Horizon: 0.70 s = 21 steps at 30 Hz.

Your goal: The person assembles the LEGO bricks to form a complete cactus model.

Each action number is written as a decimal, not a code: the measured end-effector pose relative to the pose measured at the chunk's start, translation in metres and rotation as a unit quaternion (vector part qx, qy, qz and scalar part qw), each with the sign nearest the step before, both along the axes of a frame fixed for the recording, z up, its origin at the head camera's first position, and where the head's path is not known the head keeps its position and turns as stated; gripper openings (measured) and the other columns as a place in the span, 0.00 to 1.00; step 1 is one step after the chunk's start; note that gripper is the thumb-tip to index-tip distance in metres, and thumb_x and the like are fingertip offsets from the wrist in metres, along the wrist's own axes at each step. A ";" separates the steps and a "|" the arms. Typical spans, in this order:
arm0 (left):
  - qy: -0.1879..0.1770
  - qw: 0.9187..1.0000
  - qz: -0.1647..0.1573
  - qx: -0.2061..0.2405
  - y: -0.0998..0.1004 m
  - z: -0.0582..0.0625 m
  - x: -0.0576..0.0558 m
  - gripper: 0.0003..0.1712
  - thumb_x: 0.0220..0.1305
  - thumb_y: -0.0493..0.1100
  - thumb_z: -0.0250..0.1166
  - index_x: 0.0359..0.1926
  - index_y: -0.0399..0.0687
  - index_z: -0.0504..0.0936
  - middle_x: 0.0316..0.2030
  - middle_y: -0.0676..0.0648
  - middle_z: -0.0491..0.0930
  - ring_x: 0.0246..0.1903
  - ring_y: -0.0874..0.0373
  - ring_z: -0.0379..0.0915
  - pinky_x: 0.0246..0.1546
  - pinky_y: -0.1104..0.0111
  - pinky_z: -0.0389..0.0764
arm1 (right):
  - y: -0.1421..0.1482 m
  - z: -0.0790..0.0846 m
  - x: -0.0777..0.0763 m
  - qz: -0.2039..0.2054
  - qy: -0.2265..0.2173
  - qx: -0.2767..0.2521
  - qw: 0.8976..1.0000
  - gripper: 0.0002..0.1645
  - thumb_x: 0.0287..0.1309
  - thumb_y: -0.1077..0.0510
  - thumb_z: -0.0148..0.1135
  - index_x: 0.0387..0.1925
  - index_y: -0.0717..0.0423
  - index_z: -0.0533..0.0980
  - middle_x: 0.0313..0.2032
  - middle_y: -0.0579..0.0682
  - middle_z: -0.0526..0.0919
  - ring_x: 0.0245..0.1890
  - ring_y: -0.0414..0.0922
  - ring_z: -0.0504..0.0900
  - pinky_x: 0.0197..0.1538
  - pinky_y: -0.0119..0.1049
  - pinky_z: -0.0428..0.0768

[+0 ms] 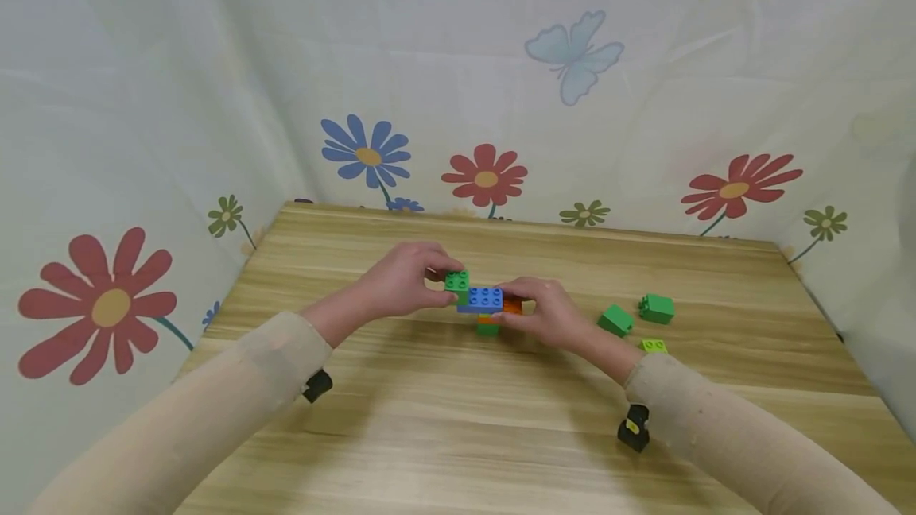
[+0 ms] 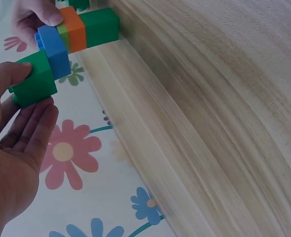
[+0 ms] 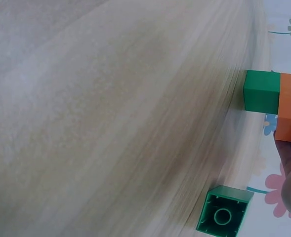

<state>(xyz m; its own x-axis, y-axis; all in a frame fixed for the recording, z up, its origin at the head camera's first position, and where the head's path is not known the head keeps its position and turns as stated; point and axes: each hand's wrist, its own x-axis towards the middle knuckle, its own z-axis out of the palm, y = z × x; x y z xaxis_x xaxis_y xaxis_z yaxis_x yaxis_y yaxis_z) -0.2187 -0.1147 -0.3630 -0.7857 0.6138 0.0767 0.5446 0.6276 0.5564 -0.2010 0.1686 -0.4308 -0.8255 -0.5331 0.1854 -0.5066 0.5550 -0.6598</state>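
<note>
- Left hand is pinching a green block, holding it at the left end of the blue block; whether the two are joined, I cannot tell.
- Between both hands, the blue block is sitting with its long axis running left to right.
- Right hand is gripping the orange block, lower down and to the right.

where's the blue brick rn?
Head view, just below centre: the blue brick sits higher than the orange brick, between the green brick in the left hand and the right hand.
</note>
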 end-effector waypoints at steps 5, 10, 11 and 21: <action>0.007 1.000 -0.002 -0.019 0.002 0.001 -0.003 0.25 0.63 0.44 0.79 0.61 0.47 0.89 0.48 0.49 0.86 0.47 0.48 0.85 0.51 0.63 0.87 | 0.000 0.003 0.000 0.007 0.004 0.000 1.000 0.26 0.64 0.52 0.78 0.60 0.58 0.85 0.50 0.52 0.90 0.46 0.46 0.85 0.55 0.49 0.88; 0.003 1.000 -0.004 -0.028 0.004 0.003 -0.003 0.24 0.63 0.44 0.79 0.61 0.47 0.89 0.48 0.49 0.86 0.47 0.48 0.84 0.48 0.64 0.86 | -0.001 0.003 -0.001 0.006 -0.002 0.001 1.000 0.22 0.68 0.51 0.74 0.58 0.56 0.86 0.47 0.48 0.90 0.43 0.44 0.84 0.52 0.49 0.88; 0.003 1.000 -0.005 -0.029 0.004 0.003 -0.003 0.24 0.63 0.44 0.79 0.61 0.47 0.89 0.48 0.49 0.86 0.46 0.48 0.84 0.48 0.65 0.86 | -0.002 0.003 -0.001 0.006 -0.002 -0.001 1.000 0.21 0.69 0.50 0.74 0.58 0.56 0.86 0.47 0.48 0.89 0.42 0.45 0.83 0.51 0.50 0.88; 0.002 1.000 -0.004 -0.008 0.002 0.004 -0.001 0.24 0.63 0.44 0.79 0.60 0.47 0.89 0.46 0.51 0.86 0.45 0.53 0.83 0.49 0.64 0.88 | -0.002 0.004 0.001 -0.002 -0.002 -0.010 1.000 0.21 0.69 0.52 0.73 0.58 0.58 0.86 0.47 0.50 0.90 0.42 0.44 0.84 0.50 0.50 0.89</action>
<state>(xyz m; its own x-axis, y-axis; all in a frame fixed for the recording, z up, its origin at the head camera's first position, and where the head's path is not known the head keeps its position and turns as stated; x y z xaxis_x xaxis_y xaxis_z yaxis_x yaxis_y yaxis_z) -0.2200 -0.1123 -0.3595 -0.7808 0.6209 0.0697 0.5517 0.6328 0.5434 -0.1999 0.1663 -0.4269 -0.8282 -0.5261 0.1929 -0.5021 0.5439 -0.6724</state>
